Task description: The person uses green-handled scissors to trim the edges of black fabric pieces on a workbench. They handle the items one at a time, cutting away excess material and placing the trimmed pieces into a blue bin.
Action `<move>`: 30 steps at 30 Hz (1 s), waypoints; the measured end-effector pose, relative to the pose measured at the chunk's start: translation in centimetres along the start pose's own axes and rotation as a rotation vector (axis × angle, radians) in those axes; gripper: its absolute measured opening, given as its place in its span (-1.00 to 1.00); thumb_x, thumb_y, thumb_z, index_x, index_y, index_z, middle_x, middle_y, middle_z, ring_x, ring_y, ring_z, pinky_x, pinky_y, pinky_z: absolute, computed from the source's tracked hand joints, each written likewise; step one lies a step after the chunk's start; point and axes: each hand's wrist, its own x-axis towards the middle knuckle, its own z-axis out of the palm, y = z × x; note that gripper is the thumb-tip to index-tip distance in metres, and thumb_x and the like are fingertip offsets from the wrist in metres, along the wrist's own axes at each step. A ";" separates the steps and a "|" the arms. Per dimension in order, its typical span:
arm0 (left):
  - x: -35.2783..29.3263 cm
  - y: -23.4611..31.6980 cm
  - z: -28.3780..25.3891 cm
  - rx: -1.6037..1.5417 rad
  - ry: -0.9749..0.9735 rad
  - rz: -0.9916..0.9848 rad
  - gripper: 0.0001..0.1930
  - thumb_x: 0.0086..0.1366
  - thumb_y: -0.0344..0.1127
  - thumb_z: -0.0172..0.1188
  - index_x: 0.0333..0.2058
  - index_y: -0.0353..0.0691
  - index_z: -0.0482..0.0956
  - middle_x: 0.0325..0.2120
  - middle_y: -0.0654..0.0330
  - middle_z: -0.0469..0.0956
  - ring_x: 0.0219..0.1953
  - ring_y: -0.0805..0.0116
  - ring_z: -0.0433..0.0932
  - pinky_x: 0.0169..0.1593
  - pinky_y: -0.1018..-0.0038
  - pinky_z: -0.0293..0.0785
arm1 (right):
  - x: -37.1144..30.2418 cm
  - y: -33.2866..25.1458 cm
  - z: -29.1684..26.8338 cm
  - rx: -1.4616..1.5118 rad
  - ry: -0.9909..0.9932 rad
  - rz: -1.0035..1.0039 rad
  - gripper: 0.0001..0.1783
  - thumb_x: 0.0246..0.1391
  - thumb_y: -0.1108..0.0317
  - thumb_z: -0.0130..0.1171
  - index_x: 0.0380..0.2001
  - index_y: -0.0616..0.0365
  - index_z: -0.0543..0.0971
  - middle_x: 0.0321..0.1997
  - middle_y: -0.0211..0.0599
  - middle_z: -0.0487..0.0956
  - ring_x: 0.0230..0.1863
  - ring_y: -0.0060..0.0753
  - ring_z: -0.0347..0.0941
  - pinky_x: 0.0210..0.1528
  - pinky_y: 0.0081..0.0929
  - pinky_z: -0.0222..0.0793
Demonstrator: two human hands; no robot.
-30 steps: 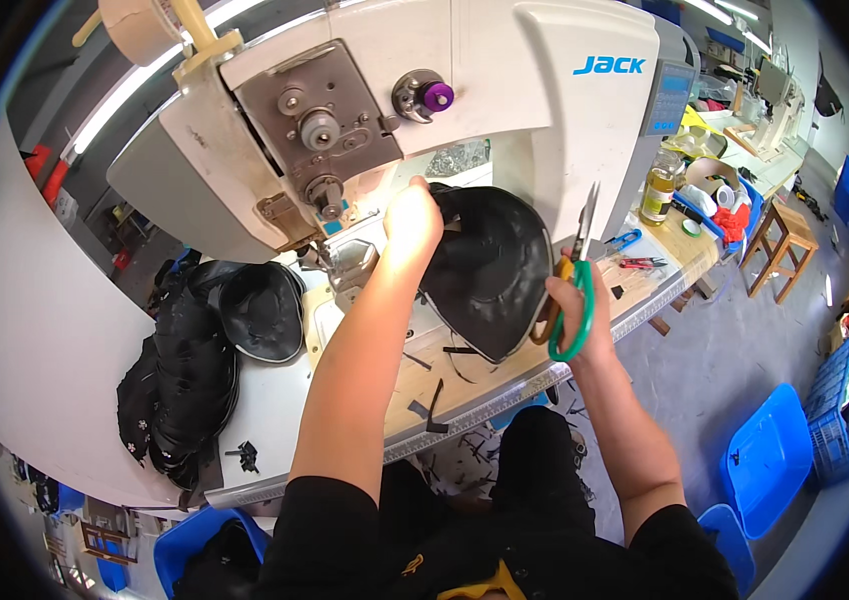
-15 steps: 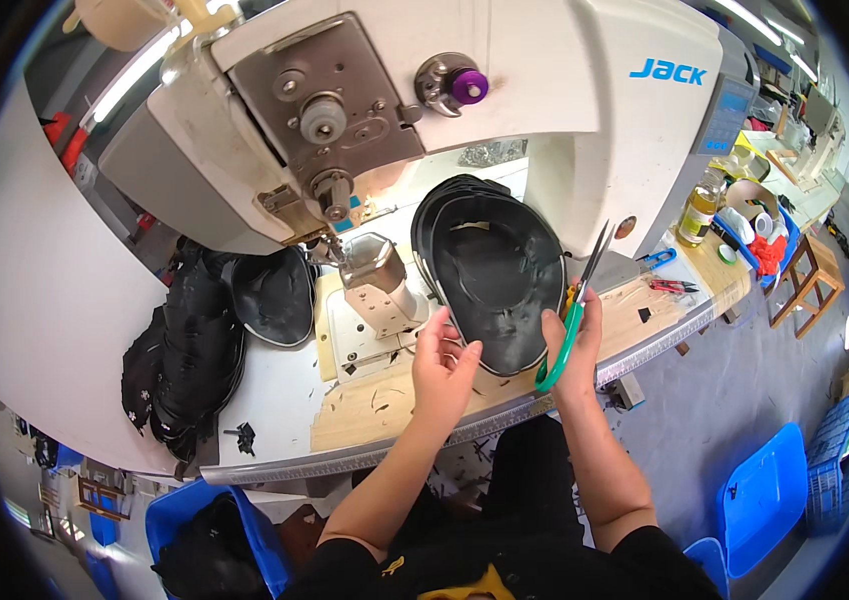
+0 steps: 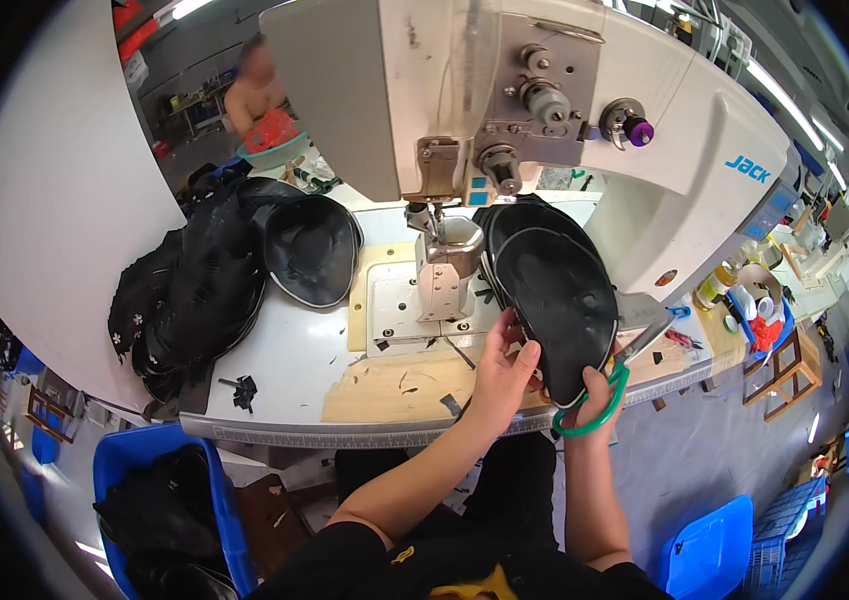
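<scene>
A black, oval moulded piece with a pale edge (image 3: 557, 290) tilts up at the table's front, right of the sewing machine's post (image 3: 445, 272). Fingers of my left hand (image 3: 507, 375) curl behind its lower left edge, with the thumb close against it. My right hand (image 3: 597, 402) is closed around green-handled scissors (image 3: 621, 380), and its thumb presses on the piece's lower tip. The scissor blades point up and right, past the piece's edge. Behind it, partly hidden, stand more black pieces (image 3: 490, 222).
Left of the post lie another black moulded piece (image 3: 313, 250) and a heap of black pieces (image 3: 207, 285). The white sewing machine (image 3: 690, 150) arches overhead. Small snips and a blue bin (image 3: 235, 520) are at the front left. Beyond the machine sits another person (image 3: 255, 95).
The view has swung left. The piece is now tilted up, with my left fingers behind its edge and my right thumb on its tip. The scissors have swung from near upright toward the right.
</scene>
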 end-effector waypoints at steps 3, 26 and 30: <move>-0.5 0.4 -0.6 -0.313 -0.072 -0.066 -0.30 0.29 -0.15 0.10 0.24 -0.32 -0.03 0.10 0.12 0.25 -0.03 0.39 0.39 0.03 0.51 0.35 | -3.0 -0.9 1.0 -0.254 -0.003 -0.225 -0.32 -0.15 0.63 -0.16 0.17 0.31 0.12 0.08 -0.05 0.33 0.07 -0.24 0.33 0.16 -0.37 0.21; 0.7 -4.6 7.2 0.203 -0.470 -0.114 -0.52 0.28 -0.34 0.09 0.13 -0.38 0.26 -0.05 0.11 0.45 -0.07 0.41 0.43 0.02 0.51 0.33 | 0.9 -5.3 -11.0 -0.102 0.740 -0.355 -0.41 -0.09 0.62 -0.01 0.08 0.13 0.20 -0.24 -0.34 0.33 -0.33 -0.52 0.33 -0.31 -0.53 0.33; 2.4 -9.0 8.5 0.265 -0.458 -0.235 -0.44 0.27 -0.33 0.12 0.20 -0.27 0.17 -0.09 0.19 0.45 -0.19 0.53 0.45 -0.15 0.57 0.38 | 5.6 -4.2 -17.1 -0.074 0.901 -0.436 -0.42 -0.17 0.70 0.03 0.00 0.12 0.26 -0.28 -0.41 0.29 -0.40 -0.59 0.26 -0.43 -0.63 0.20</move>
